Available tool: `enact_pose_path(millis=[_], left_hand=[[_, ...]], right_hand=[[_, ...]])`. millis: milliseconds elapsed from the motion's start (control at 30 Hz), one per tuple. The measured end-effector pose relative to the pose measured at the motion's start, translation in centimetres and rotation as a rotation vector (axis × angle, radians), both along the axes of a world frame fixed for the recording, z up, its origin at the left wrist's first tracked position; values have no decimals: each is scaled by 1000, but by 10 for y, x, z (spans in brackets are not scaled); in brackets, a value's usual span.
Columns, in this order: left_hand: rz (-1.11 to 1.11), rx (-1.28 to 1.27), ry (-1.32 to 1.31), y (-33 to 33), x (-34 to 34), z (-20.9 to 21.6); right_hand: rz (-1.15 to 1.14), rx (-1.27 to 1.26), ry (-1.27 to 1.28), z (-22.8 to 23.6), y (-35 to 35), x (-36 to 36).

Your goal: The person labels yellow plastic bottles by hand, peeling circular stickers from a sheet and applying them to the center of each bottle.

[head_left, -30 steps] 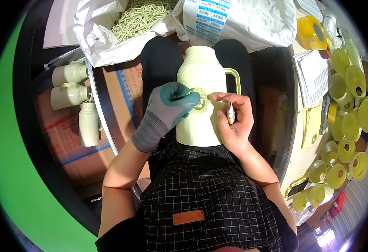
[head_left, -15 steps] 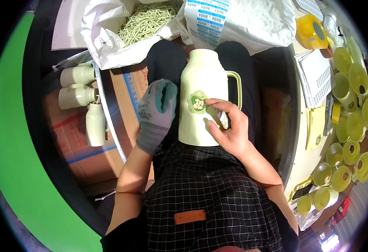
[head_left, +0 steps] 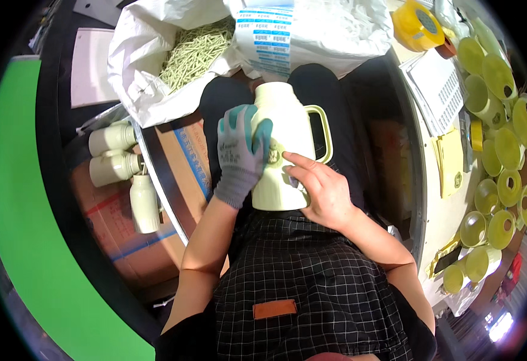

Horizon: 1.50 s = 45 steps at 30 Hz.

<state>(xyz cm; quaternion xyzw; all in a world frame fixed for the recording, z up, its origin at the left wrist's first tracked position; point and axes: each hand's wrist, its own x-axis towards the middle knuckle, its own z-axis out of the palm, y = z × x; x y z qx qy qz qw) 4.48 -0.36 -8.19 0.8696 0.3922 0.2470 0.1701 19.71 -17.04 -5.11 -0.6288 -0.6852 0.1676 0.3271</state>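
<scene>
Pale Flask on a Lap, With Little but Two Hands to Steady It

A seated worker attends to a pale green flask at the centre of the frame, its neck toward the dark-clad knees, its base against a checked apron. The gloved left hand lies along the flask's left side, thumb over the wall, a narrow gap between thumb and fingers; whether that grip bears firmly cannot be told. The bare right hand sets an index fingertip at the edge of a round green emblem, the other fingers curled. What that grip encloses is hidden.

The likeliest trouble is a roll: the flask is rounded, the lap uneven, and the handle, at right, is in neither hand. Should the glove lift while the right hand pushes, the flask could turn toward the gap between the knees. A dragging fingertip might scuff or crease the emblem, and the glove's bulky thumb, close by, could snag its rim. A tip forward might send the neck into the white sacks along the top of the frame.
</scene>
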Motion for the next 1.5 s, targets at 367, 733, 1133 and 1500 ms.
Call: enact_pose_path(millis=[367,733,1133,1500], left_hand=[[168,-14,50,14,17,1],[-168,60,-170,60,-3,-61],[-159,-168,-219,45,-16,-72],[-352,300,-208,51,9,-29]], right_hand=[[-18,97,102,0,1,-4],[-107,144,139,-14,-9,-2],[-1147,621,66,105,-185,152],[-1883,-91,-705,31,-441,281]])
